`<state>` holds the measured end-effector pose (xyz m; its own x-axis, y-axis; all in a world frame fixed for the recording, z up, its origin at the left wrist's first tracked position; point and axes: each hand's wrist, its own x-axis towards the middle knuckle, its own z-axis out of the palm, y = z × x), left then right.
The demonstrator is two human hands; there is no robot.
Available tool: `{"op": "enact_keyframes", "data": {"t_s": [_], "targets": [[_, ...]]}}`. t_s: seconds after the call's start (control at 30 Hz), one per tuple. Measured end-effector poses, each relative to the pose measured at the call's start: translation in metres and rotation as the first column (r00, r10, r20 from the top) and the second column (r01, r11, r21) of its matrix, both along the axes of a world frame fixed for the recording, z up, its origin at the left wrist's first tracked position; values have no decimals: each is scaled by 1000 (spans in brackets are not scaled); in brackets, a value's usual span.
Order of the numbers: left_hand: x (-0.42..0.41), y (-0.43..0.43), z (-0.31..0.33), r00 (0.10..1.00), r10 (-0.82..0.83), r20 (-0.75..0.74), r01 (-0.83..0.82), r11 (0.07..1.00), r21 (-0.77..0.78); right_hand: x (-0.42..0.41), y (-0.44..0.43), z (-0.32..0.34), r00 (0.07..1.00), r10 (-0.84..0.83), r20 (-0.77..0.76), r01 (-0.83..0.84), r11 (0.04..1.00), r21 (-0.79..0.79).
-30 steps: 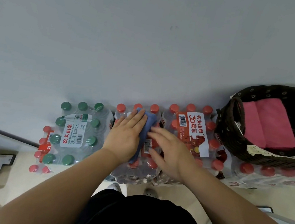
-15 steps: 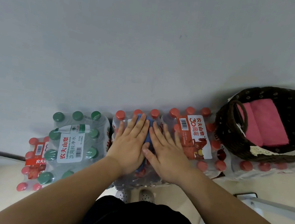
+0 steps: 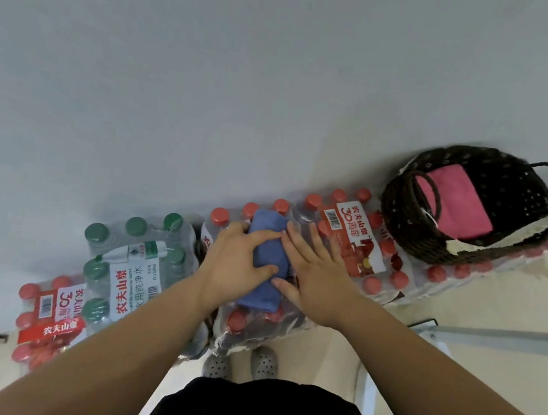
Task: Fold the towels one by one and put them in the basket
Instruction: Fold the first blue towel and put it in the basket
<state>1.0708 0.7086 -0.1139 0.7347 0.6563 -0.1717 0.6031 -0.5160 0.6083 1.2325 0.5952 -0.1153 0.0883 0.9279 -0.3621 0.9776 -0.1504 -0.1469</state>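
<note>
A folded blue towel (image 3: 264, 258) lies on a shrink-wrapped pack of red-capped water bottles (image 3: 251, 325). My left hand (image 3: 236, 266) rests on the towel's left side, with index finger and thumb stretched across the cloth. My right hand (image 3: 314, 276) lies flat along the towel's right edge, fingers straight and thumb touching the cloth. To the right, a dark woven basket (image 3: 398, 222) with two handles stands on more bottle packs and holds a folded pink towel (image 3: 452, 201).
A pack of green-capped bottles (image 3: 135, 259) stands left of my hands, with another red-capped pack (image 3: 44, 320) below it. A labelled red-capped pack (image 3: 351, 237) lies between the towel and the basket. A grey wall rises behind. A metal frame (image 3: 491, 337) is at the right.
My hands, which lay side by side over the towel, have drawn apart, so more of the blue cloth shows. The view has tilted and the basket sits higher on the right.
</note>
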Motion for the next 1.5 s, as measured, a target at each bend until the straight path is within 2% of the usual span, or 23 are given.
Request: {"op": "enact_keyframes", "data": {"t_s": [0.07,0.2,0.33,0.43,0.57,0.7,0.77,0.83,0.9,1.0,1.07,1.13,1.2,1.27,1.33,1.4,1.5], "targets": [[4,1,4,1000,11,15,-10,998,-65,-2,1,2,995,-49,-87,49,999,3],[12,-2,11,996,42,73,-38,998,-57,-1,1,8,934,-156,-321,180,982,47],[24,-9,27,966,74,247,-70,997,-28,9,0,26,791,-251,-557,373,921,115],[46,-18,50,926,140,352,-114,989,-93,25,-1,50,696,-219,-684,462,866,192],[96,-36,89,843,222,490,-131,968,-213,68,-8,92,640,-123,-758,516,800,306],[164,-57,116,795,227,563,-174,974,-148,137,-21,123,539,-67,-840,554,779,293],[202,-69,124,772,253,583,-190,967,-168,175,-31,132,487,-37,-872,560,780,280],[240,-81,129,772,247,585,-188,969,-160,212,-41,137,445,-12,-895,579,766,278],[276,-89,131,795,210,569,-170,978,-123,248,-51,139,446,-4,-895,604,740,297],[320,-97,130,834,162,528,-116,986,-119,304,-63,136,505,-47,-862,631,702,331],[340,-100,125,888,93,450,-82,996,-44,342,-67,132,594,-113,-796,623,691,367],[356,-100,116,964,-21,266,-4,996,91,379,-69,126,670,-201,-715,609,700,374],[372,-100,103,995,-96,41,90,988,128,405,-68,120,703,-252,-665,588,732,345],[389,-99,89,978,-119,-172,147,977,157,420,-66,112,752,-243,-612,532,773,346],[403,-97,75,940,-106,-323,170,970,176,423,-62,104,803,-229,-550,455,832,318],[411,-94,62,908,-96,-408,174,972,158,422,-58,93,819,-221,-530,403,879,256],[411,-94,46,864,-112,-491,211,966,149,420,-56,80,796,-260,-546,405,900,161]]}}
